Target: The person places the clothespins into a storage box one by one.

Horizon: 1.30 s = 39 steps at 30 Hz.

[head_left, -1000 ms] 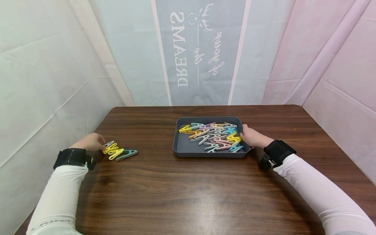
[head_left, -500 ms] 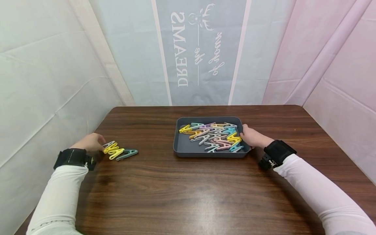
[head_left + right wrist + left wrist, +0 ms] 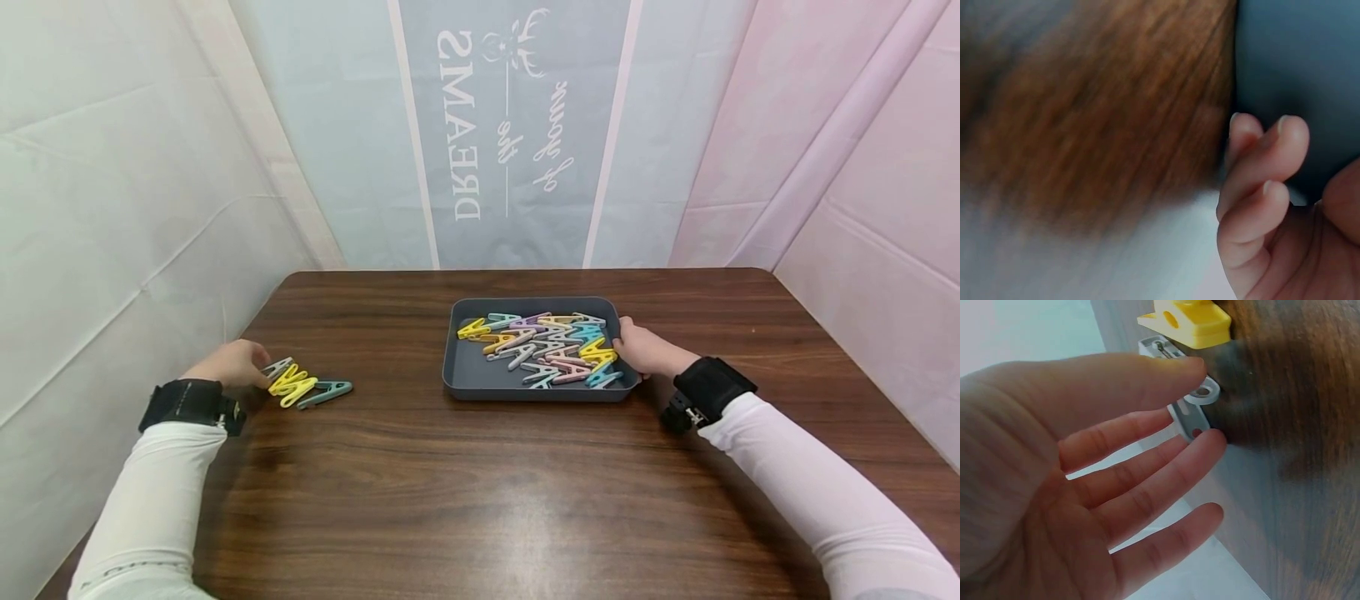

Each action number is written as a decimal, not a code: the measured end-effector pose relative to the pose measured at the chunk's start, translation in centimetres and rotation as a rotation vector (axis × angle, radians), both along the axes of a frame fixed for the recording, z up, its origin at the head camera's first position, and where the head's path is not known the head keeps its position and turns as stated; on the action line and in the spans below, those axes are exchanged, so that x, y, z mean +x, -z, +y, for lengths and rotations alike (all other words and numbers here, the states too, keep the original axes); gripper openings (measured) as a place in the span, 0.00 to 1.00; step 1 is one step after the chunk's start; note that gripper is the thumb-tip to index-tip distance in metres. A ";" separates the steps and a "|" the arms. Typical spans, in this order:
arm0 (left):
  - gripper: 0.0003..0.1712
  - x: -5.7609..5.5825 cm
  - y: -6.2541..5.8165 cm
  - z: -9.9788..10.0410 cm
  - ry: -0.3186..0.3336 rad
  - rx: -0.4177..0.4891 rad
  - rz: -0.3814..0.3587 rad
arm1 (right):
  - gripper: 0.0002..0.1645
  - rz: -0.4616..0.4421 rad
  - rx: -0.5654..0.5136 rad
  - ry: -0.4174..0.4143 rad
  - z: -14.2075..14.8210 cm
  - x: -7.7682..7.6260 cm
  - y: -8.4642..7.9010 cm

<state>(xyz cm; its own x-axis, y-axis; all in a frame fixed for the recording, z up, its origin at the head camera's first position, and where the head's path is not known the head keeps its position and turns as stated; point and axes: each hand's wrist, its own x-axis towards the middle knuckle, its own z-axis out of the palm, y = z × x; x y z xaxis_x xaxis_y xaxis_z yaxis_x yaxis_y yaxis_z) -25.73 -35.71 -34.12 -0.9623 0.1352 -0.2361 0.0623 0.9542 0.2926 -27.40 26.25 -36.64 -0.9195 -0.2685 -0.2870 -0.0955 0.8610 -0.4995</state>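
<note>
At the table's left side, my left hand [image 3: 231, 364] has its thumb and fingers about a light grey clothespin [image 3: 1195, 419], in a pinch, with the other fingers loosely spread. Two yellow clothespins [image 3: 298, 392] and a grey-green clothespin [image 3: 327, 393] lie beside it in a slanting row. My right hand [image 3: 651, 350] grips the right end of a dark grey tray [image 3: 476, 379]. In the right wrist view its curled fingers [image 3: 1272, 153] lie against the tray's outside. Several colored clothespins [image 3: 555, 346] fill most of the tray; its front left floor is bare.
Both hands are over a dark brown wooden table [image 3: 480, 492]. Its far edge meets a hanging cloth [image 3: 510, 242] with mirrored lettering. Pale cloth walls stand close on the left and right.
The yellow clothespins beside my left hand have shifted slightly to the right and sit closer together. My right hand and the tray hold still.
</note>
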 end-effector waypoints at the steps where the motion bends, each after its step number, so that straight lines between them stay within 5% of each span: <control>1: 0.23 0.0 0.1 0.0 -0.008 0.002 -0.003 | 0.33 -0.001 -0.001 0.000 0.0 0.0 0.0; 7: 0.21 0.1 0.5 0.1 -0.064 -0.009 -0.006 | 0.33 0.001 0.001 -0.002 0.0 0.0 0.1; 13: 0.17 0.1 0.5 0.0 -0.051 -0.009 0.007 | 0.33 0.003 0.012 0.000 0.0 -0.1 0.2; 23: 0.15 -0.5 -0.4 0.8 -0.040 0.014 0.177 | 0.32 0.016 0.003 -0.016 0.1 -0.1 0.1; 29: 0.14 -1.1 -1.5 4.0 0.050 0.048 0.280 | 0.32 0.012 -0.002 -0.014 0.1 0.1 0.0; 39: 0.09 -3.0 -3.3 11.4 0.234 0.080 0.329 | 0.31 0.032 0.000 -0.015 0.1 0.0 0.1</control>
